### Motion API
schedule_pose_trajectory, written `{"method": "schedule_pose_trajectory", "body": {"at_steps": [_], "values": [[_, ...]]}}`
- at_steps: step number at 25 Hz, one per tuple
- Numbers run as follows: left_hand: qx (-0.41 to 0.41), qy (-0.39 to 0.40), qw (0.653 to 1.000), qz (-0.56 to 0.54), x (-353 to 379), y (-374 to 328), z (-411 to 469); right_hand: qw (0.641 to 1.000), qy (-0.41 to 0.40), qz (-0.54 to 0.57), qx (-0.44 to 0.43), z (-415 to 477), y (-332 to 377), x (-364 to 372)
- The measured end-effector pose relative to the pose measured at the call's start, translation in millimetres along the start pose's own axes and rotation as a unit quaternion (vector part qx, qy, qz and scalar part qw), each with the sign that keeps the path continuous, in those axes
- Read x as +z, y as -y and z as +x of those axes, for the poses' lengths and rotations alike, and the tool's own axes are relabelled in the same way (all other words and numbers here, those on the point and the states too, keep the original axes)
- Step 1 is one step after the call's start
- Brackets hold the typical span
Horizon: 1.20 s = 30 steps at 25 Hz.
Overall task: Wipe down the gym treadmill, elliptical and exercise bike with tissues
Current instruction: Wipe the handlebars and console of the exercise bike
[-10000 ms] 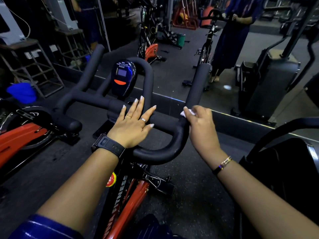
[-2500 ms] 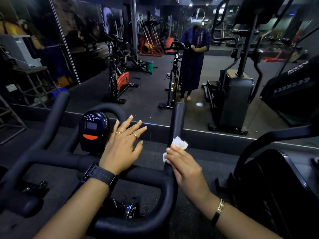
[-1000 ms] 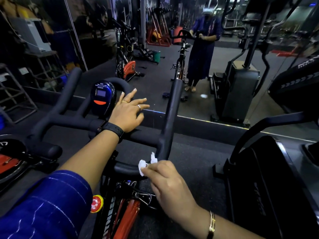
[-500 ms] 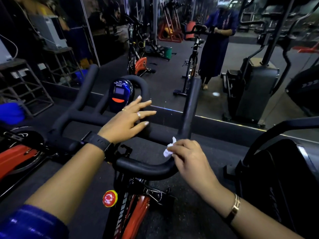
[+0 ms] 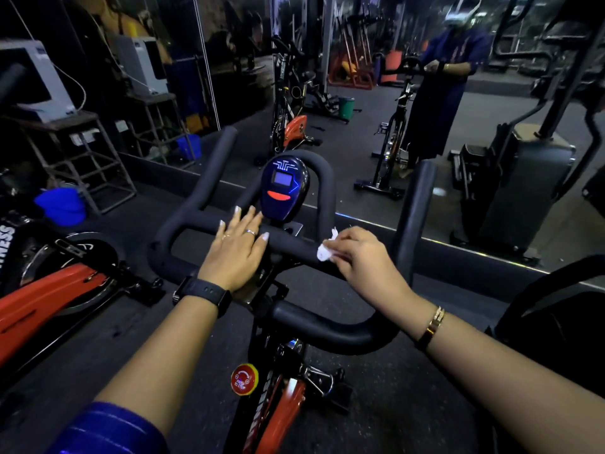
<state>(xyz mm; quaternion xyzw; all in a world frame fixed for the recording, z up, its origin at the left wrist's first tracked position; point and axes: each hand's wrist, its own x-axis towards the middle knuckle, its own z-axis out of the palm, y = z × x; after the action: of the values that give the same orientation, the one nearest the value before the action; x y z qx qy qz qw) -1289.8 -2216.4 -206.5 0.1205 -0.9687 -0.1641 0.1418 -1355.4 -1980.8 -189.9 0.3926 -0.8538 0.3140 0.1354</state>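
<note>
The exercise bike stands right before me, with black padded handlebars (image 5: 334, 332), a blue console (image 5: 284, 189) and a red frame (image 5: 281, 417). My left hand (image 5: 236, 253) rests flat on the crossbar just left of the console, fingers straight. My right hand (image 5: 361, 257) pinches a crumpled white tissue (image 5: 325, 250) and presses it on the crossbar to the right of the console. The right upright grip (image 5: 414, 208) rises just beyond that hand.
A wall mirror (image 5: 425, 126) ahead reflects me, bikes and an elliptical. Another red bike (image 5: 49, 290) stands at the left, with a blue bucket (image 5: 60, 206) and a metal stand (image 5: 82, 152) behind it. A dark machine (image 5: 556, 322) is close on the right.
My right hand has carried the tissue from the right curve of the handlebar inward onto the crossbar near the console. My left hand has stayed on the crossbar.
</note>
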Motion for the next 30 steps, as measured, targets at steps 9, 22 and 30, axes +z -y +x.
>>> {"method": "schedule_pose_trajectory", "body": {"at_steps": [9, 22, 30], "values": [[0.004, 0.01, 1.0, -0.005, -3, -1, -4, 0.973, 0.066, -0.103, -0.198, 44, 56, 41], [0.003, 0.025, 1.0, 0.002, -6, 0, -5, 0.948, 0.231, -0.172, -0.138, 32, 31, -37], [0.003, 0.025, 1.0, -0.002, -9, 1, -4, 0.966, 0.136, -0.114, -0.19, 47, 28, 8]]}}
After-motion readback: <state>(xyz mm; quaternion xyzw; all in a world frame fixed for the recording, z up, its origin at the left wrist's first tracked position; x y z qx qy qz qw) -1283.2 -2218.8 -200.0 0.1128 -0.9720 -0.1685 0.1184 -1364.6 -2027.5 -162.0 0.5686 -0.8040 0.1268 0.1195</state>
